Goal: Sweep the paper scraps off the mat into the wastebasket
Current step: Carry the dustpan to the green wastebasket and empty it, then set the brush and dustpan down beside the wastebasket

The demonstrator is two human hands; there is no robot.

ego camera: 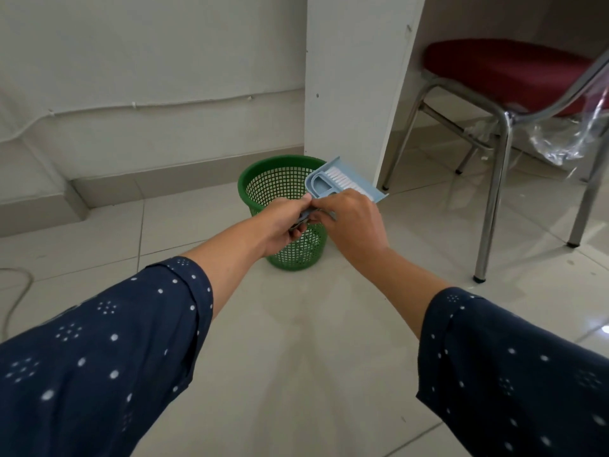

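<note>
At the left edge a pale cable (pixel 18 291) trails over the tiled floor (pixel 296 341). In mid-frame the left hand (pixel 283 225) grips a light-blue handle, touching the right hand (pixel 349 222), clenched on the same handle. The blue dustpan (pixel 349 184), with a white-bristled brush (pixel 342 178) nested inside, hangs over the green mesh wastebasket (pixel 263 183). In the upper right stands 1 red-cushioned chair (pixel 507 70).

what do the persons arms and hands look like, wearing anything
Both arms wear loose dark navy sleeves printed with small white dots and dot clusters, ending short of the wrists with the forearms bare. The left hand and right hand are bare: no gloves, and no rings, watch or bracelets are visible.
</note>
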